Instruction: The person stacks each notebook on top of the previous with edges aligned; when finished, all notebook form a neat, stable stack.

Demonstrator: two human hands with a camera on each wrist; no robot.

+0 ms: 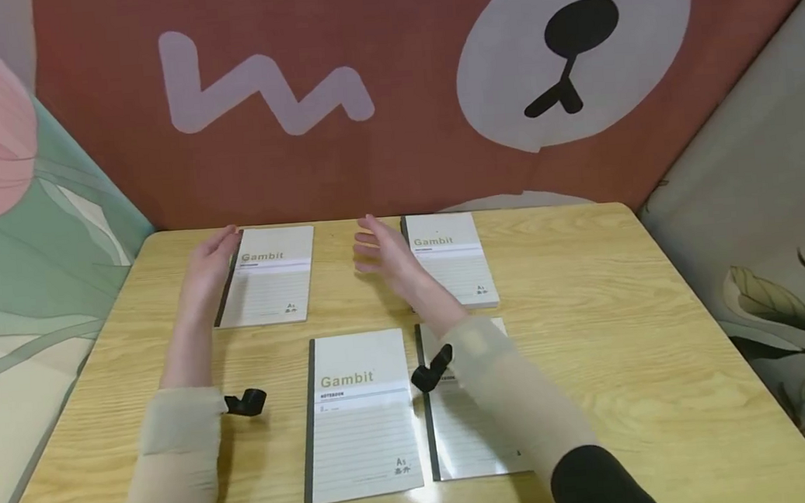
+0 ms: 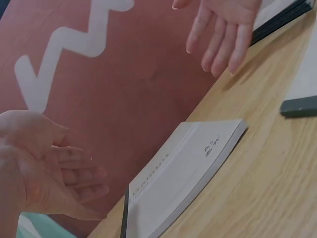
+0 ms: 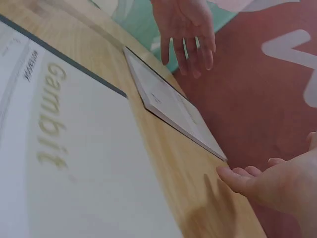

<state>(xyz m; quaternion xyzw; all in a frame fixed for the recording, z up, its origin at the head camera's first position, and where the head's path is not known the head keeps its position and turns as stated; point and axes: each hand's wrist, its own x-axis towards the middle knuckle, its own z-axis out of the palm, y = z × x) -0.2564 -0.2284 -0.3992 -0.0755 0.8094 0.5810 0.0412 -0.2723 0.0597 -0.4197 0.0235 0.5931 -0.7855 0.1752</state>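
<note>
Overhead, four Gambit notebooks lie on a wooden counter (image 1: 588, 301). The far-left notebook (image 1: 267, 275) sits between two raised hands. The left hand (image 1: 210, 265) hovers at its dark spine edge, fingers (image 2: 74, 171) loosely spread, holding nothing. The right hand (image 1: 381, 251) hangs just past its opposite edge, fingers (image 3: 237, 179) straight and relaxed, palm facing the left hand. Nearer lie a front-left notebook (image 1: 361, 414), a front-right notebook (image 1: 467, 434) and, beside the right hand, a far-right notebook (image 1: 452, 260).

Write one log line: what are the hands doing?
left hand: open, beside far-left notebook | right hand: open, between far notebooks | holding: nothing | table: four notebooks
</note>
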